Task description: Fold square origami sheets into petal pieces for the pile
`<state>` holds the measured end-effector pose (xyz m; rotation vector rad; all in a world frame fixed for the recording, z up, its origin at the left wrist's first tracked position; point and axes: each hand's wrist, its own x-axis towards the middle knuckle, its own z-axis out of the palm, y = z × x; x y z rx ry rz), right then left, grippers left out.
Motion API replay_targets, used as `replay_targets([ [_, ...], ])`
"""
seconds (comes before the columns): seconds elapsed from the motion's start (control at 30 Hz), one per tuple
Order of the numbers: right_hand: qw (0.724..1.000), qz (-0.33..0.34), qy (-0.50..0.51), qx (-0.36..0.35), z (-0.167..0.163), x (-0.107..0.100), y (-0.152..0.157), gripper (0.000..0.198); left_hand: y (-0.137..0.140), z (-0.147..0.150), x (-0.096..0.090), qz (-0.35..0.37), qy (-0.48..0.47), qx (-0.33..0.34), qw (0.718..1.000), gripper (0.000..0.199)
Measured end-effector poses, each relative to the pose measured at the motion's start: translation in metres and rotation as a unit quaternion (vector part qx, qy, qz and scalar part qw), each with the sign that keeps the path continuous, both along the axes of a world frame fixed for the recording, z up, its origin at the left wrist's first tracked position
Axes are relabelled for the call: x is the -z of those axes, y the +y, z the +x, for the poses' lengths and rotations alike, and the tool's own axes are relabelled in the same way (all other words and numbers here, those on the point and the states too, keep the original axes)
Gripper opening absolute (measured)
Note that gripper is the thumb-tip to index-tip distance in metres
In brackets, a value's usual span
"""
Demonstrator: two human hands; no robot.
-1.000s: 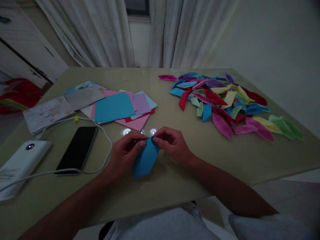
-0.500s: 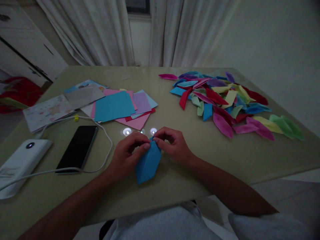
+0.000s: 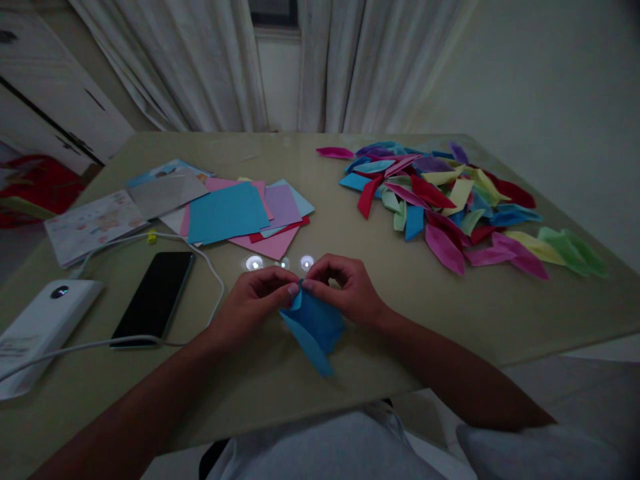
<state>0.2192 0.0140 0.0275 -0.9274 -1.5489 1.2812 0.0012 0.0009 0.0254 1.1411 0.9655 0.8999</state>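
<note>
A piece of blue folded paper [image 3: 317,327] hangs from my fingertips just above the near part of the table, partly opened out with a loose flap slanting down. My left hand [image 3: 257,297] pinches its upper edge between thumb and fingers. Close beside it, my right hand [image 3: 347,287] pinches the same upper edge, so the two thumbs almost meet. The fingertips hide the top of the paper.
Coloured paper squares [image 3: 227,213] lie behind my left hand, beside printed sheets [image 3: 95,223]. A black phone [image 3: 154,297], a white power bank [image 3: 47,333] and a looping white cable [image 3: 220,283] are at left. Folded paper pieces [image 3: 440,193] are heaped at right.
The blue paper has swung to the right and opened out; before, it was a flat, narrow folded shape hanging to the left. Both hands keep pinching its top in nearly the same place.
</note>
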Motion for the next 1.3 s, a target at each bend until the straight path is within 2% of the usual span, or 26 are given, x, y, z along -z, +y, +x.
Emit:
replay_targets([
  [0.13, 1.000, 0.006, -0.004, 0.009, -0.0005, -0.0002, 0.0009, 0.016, 0.0008, 0.0016, -0.0013, 0.003, 0.020, 0.015, 1.000, 0.021],
  [0.3, 1.000, 0.012, -0.012, -0.008, 0.0005, -0.0011, 0.0006, 0.013, 0.0013, 0.0017, -0.0031, 0.009, 0.033, -0.001, 0.999, 0.016],
  [0.6, 0.999, 0.040, -0.029, -0.001, 0.0012, -0.0014, -0.0015, 0.011, 0.0021, 0.0018, -0.0056, -0.015, 0.028, -0.007, 0.999, 0.021],
  [0.7, 0.999, 0.018, -0.026, -0.011, 0.0012, -0.0023, -0.0013, 0.014, 0.0019, 0.0023, -0.0040, -0.023, 0.029, -0.007, 0.999, 0.022],
  [0.87, 0.999, -0.035, -0.004, -0.031, -0.0012, -0.0023, 0.0009, 0.030, 0.0021, 0.0012, -0.0021, -0.015, 0.050, -0.021, 0.998, 0.026],
  [1.13, 0.996, -0.054, 0.022, -0.066, -0.0002, 0.0010, 0.0043, 0.027, 0.0011, 0.0041, -0.0056, 0.047, 0.083, -0.035, 0.995, 0.023],
  [1.3, 0.994, -0.085, 0.022, -0.070, -0.0004, 0.0039, 0.0051, 0.032, 0.0001, 0.0051, -0.0065, 0.056, 0.090, -0.036, 0.994, 0.028],
])
